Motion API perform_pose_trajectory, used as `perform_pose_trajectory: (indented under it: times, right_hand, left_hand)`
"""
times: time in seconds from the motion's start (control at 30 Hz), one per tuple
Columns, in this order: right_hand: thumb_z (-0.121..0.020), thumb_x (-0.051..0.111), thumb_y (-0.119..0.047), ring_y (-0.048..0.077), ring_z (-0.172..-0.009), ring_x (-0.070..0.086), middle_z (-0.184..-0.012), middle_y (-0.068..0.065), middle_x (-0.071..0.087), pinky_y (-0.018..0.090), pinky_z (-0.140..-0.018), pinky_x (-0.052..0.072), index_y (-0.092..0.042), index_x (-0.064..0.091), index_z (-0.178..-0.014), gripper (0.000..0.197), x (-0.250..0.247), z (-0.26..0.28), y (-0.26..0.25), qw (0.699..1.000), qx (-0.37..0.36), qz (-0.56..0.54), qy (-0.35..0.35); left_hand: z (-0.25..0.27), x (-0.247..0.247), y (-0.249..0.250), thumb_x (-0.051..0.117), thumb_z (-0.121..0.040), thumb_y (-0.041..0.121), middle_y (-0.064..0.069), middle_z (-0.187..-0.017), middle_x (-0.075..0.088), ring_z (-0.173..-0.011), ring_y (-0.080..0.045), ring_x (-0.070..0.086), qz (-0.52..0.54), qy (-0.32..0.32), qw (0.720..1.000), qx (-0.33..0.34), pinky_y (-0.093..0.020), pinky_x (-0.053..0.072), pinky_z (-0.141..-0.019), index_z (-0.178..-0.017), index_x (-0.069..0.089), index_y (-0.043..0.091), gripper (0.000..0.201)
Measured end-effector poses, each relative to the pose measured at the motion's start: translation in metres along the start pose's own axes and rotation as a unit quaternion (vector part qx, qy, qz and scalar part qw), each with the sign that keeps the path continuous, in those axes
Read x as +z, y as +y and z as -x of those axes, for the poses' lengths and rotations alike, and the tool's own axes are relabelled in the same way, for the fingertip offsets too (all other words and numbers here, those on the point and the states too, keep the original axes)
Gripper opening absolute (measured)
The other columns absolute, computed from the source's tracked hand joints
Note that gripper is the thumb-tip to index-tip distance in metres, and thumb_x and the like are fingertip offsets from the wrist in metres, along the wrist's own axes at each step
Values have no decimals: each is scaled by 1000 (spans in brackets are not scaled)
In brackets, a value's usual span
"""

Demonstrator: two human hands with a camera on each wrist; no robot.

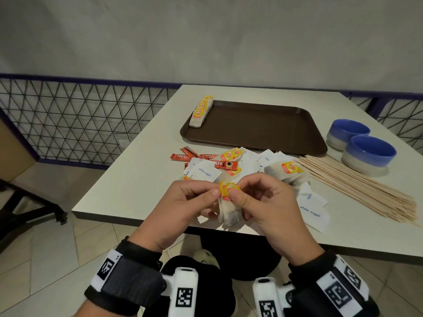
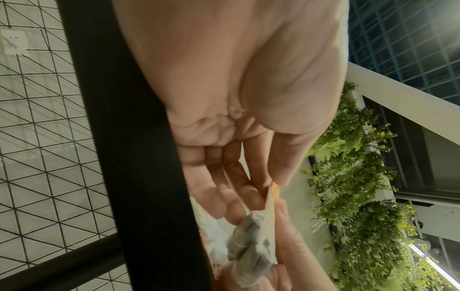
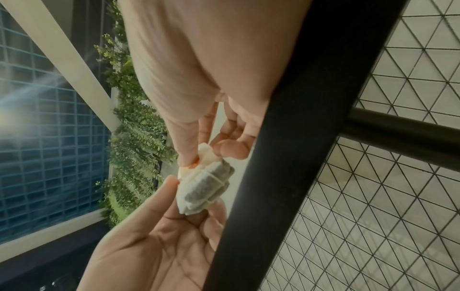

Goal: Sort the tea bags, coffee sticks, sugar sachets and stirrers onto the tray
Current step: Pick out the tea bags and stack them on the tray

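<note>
Both hands work a small bunch of tea bags (image 1: pixel 229 208) over the near tabletop (image 1: pixel 128 179) edge. Left hand (image 1: pixel 183 207) pinches the yellow tags w/ thumb & forefinger; right hand (image 1: pixel 267 202) pinches the same tags from the other side, bags hanging below.

Prob. squaring the bunch before placing it. Best: align tags, keep pinch firm so no bag slips, then carry far-left to the row of tea bags (image 1: pixel 201 110) on the tray (image 1: pixel 263 126) left rim.

Room: tray interior mostly bare. Mixed pile (image 1: pixel 219 165) sits betw. hands & tray; stirrers (image 1: pixel 357 186) & bowls (image 1: pixel 366 149) to the right, so lift over the pile, not through.
</note>
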State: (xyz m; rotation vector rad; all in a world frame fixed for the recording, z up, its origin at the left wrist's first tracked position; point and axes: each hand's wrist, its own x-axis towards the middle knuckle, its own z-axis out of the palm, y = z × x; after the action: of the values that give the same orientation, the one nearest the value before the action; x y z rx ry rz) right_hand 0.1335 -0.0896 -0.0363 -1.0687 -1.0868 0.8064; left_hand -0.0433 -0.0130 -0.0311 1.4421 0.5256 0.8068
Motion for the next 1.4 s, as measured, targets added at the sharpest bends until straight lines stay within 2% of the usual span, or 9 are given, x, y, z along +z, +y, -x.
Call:
perform_pose_trajectory:
  times: [0.1, 0.23, 0.43, 0.7, 0.8, 0.93, 1.13, 1.23, 1.4]
  right_hand:
    - [-76, 83, -22, 11, -62, 60, -79, 5, 70, 24, -51, 49, -15, 74, -87, 16, 1, 0, 1, 1000, 18, 2, 13]
    - [-77, 82, -27, 16, -63, 59, -88, 18, 70, 26, -48, 48, -17, 76, -97, 23, 2, 0, 1, 999, 37, 17, 20]
    - [-78, 80, -20, 3, -55, 58, -69, -1, 67, 16, -49, 46, -11, 78, -89, 14, 3, 1, -2, 999, 36, 0, 8]
    - [-78, 80, -14, 4, -50, 57, -64, -2, 65, 17, -45, 45, -7, 71, -81, 13, 3, 1, -6, 999, 43, -11, -1]
    - [-74, 82, -19, 6, -51, 54, -64, 0, 64, 19, -45, 45, -8, 70, -78, 17, 4, 1, -5, 999, 45, -4, 4]
    - [-75, 84, -23, 11, -55, 53, -66, 4, 63, 24, -48, 46, -13, 70, -75, 17, 3, 0, -3, 999, 42, 18, 5]
    - [-77, 82, -27, 9, -53, 54, -66, 2, 63, 22, -47, 45, -13, 70, -77, 19, 2, 0, -2, 999, 34, 32, 8]
    - [-77, 83, -28, 10, -53, 53, -66, 2, 63, 22, -46, 46, -15, 70, -75, 18, 2, 0, -1, 999, 32, 41, 5]
    - [-76, 80, -28, 13, -49, 53, -67, 2, 63, 24, -41, 43, -12, 72, -81, 19, 1, 1, -5, 999, 47, 16, -3]
  left_hand:
    - [0, -3, -1, 62, -93, 16, -20, -88, 71, -78, -22, 60, 21, -11, 1000, -4, -23, 49, -66, -103, 80, 8, 22]
    - [0, -4, -2, 65, -91, 14, -13, -85, 74, -75, -18, 65, 1, -10, 1000, 3, -27, 55, -67, -106, 79, 7, 22]
    - [1, -3, -2, 71, -86, 17, -20, -89, 75, -75, -23, 64, -30, 14, 999, 16, -28, 56, -67, -104, 79, 8, 22]
    - [-1, -3, -4, 69, -83, 22, -15, -93, 77, -81, -22, 68, -23, 28, 999, 10, -30, 57, -70, -103, 80, 9, 27]
    - [0, -1, -3, 68, -84, 21, -9, -86, 76, -74, -16, 64, -23, 25, 999, 14, -24, 55, -65, -101, 81, 9, 24]
    - [0, -2, -3, 71, -87, 22, -27, -83, 70, -70, -16, 60, -36, 20, 999, 22, -24, 52, -65, -99, 81, 9, 20]
    - [1, -2, 0, 74, -85, 20, -30, -75, 63, -67, -21, 58, -43, 9, 999, 27, -28, 53, -67, -99, 82, 12, 17]
    - [1, -3, -1, 76, -83, 17, -17, -74, 70, -68, -22, 61, -38, 12, 999, 20, -27, 54, -67, -99, 81, 10, 18]
    - [-1, 0, -2, 72, -80, 21, -11, -77, 74, -66, -17, 64, -21, 57, 998, 3, -26, 53, -63, -94, 81, 6, 22]
